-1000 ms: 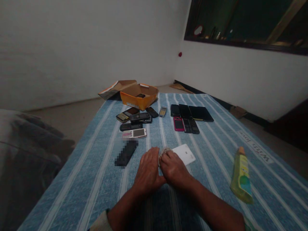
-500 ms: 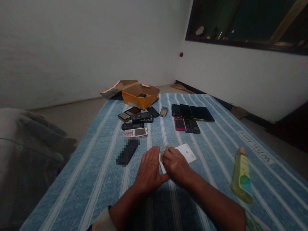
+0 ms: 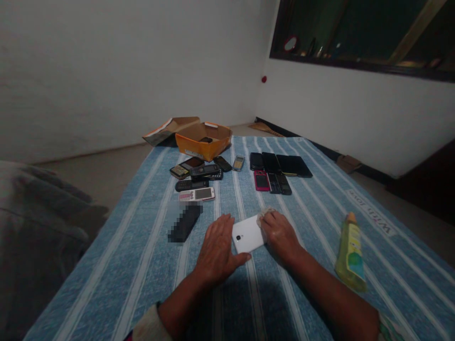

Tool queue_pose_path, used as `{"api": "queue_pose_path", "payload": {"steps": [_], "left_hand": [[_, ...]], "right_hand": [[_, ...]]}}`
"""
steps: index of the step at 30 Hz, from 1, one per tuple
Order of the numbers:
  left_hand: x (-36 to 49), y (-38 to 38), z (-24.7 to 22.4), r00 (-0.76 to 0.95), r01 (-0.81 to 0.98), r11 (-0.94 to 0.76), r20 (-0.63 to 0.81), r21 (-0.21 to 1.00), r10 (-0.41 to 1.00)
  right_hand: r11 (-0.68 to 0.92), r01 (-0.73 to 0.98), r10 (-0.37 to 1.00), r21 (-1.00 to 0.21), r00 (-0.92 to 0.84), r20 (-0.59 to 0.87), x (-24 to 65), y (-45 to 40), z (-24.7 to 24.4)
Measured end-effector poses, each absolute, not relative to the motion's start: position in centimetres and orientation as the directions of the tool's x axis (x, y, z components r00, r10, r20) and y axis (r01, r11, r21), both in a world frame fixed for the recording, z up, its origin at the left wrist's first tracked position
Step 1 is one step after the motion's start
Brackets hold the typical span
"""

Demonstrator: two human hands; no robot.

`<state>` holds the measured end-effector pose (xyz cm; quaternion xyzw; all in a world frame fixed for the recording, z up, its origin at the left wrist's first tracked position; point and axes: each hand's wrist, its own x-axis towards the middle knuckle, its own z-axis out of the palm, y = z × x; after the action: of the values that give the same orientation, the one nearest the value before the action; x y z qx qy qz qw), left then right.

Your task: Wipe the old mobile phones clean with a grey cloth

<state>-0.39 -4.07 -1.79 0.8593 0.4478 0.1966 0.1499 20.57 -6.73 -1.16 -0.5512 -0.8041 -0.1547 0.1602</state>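
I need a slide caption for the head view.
Left hand at the edge of a white phone on striped cloth, right hand holding a rag to it.

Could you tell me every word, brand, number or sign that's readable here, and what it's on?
"With love": on the blue striped cloth, upside down from this view.
Yellow-green bottle: label too blurred to read.
Orange cardboard box: front print too small to read.
Keypad phones: key markings too small to read.
White smartphone: nothing readable on the visible part; the right hand covers some.

Right hand (image 3: 280, 235) with cloth (image 3: 262, 217) on white phone (image 3: 247, 234)
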Motion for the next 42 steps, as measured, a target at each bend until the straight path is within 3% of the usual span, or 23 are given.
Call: {"api": "queue_pose_path", "payload": {"steps": [7, 15, 22, 29, 36, 42], "left_hand": [[-0.1, -4.4, -0.1, 0.535, 0.736, -0.533, 0.125, 0.417, 0.836], [-0.1, -4.2, -0.7, 0.544, 0.729, -0.573, 0.191, 0.375, 0.817], [-0.1, -4.3, 0.2, 0.546, 0.730, -0.549, 0.136, 0.407, 0.827], [-0.1, -4.3, 0.5, 0.548, 0.734, -0.528, 0.086, 0.427, 0.832], [-0.5, -3.9, 0.1, 0.587, 0.718, -0.568, 0.089, 0.403, 0.805], [-0.9, -3.7, -0.2, 0.606, 0.708, -0.594, 0.102, 0.381, 0.789]], "right_hand": [[0.255, 0.963, 0.805, 0.091, -0.263, 0.532, 19.9, -10.1, -2.7], [0.466, 0.874, 0.630, 0.138, -0.437, 0.642, 15.3, -10.6, -3.3], [0.481, 0.869, 0.631, 0.117, -0.436, 0.642, 18.4, -11.3, -2.9], [0.328, 0.944, 0.740, 0.038, -0.282, 0.611, 21.8, -11.2, -3.1], [0.436, 0.888, 0.595, 0.148, -0.407, 0.693, 16.9, -10.7, -3.8], [0.455, 0.879, 0.601, 0.142, -0.421, 0.679, 17.3, -10.6, -3.4]]}}
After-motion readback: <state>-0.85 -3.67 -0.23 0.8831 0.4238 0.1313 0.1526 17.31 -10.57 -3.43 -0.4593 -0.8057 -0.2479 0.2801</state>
